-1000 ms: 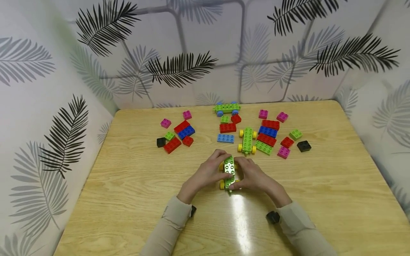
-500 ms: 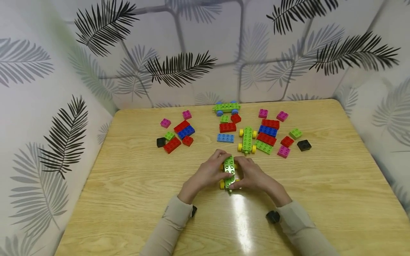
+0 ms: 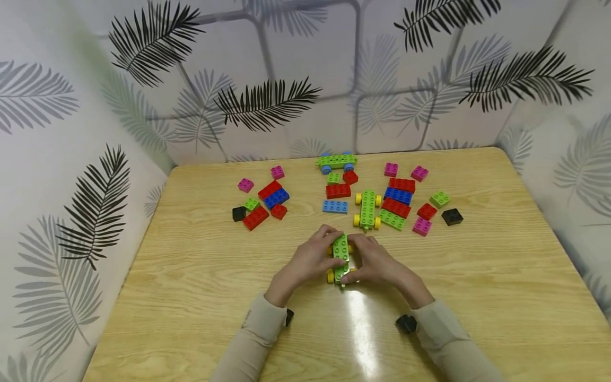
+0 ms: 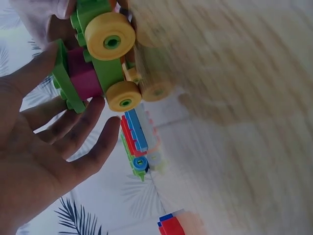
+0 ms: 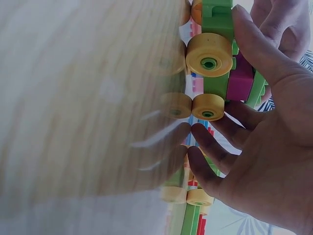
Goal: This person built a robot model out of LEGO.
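Toy car point(image 3: 341, 243) between both grips point(image 3: 310, 258) point(image 3: 378, 260)

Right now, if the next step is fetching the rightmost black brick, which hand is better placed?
The right hand, probably: it is nearer the black brick, while the left hand would have to cross over. Both grip the yellow-wheeled toy car between them, so the left could perhaps steady it.

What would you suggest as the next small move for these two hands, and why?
I'd probably press the upper green brick gently down with the left hand, while the right hand steadies the yellow-wheeled base. The brick lies on a magenta brick at one end of the base, both hands are around them, and the pictures don't settle whether it is fully seated.
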A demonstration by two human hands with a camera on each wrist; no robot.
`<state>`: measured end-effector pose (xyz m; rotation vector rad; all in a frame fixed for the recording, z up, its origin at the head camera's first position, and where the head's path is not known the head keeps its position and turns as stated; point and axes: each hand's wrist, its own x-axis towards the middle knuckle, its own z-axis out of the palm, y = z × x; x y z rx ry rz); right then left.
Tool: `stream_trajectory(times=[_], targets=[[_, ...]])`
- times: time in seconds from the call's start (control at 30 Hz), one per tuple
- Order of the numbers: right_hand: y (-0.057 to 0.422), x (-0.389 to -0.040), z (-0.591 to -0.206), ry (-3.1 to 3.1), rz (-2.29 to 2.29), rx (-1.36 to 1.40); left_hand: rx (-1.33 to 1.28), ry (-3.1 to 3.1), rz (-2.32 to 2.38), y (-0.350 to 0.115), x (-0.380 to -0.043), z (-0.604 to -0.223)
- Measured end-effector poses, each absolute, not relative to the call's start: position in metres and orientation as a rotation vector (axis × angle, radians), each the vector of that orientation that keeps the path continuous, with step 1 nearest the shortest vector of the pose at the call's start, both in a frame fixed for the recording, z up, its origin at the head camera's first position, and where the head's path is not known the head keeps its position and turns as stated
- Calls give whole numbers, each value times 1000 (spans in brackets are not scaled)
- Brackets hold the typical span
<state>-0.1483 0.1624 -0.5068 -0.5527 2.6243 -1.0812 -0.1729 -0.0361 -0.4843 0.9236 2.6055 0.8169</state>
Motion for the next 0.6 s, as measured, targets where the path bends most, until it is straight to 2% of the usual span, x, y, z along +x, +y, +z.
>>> stream_trajectory(times=[0.6], targets=[[162, -147, -510, 2648, -1062, -532, 877, 2588, 908, -37, -173, -491]])
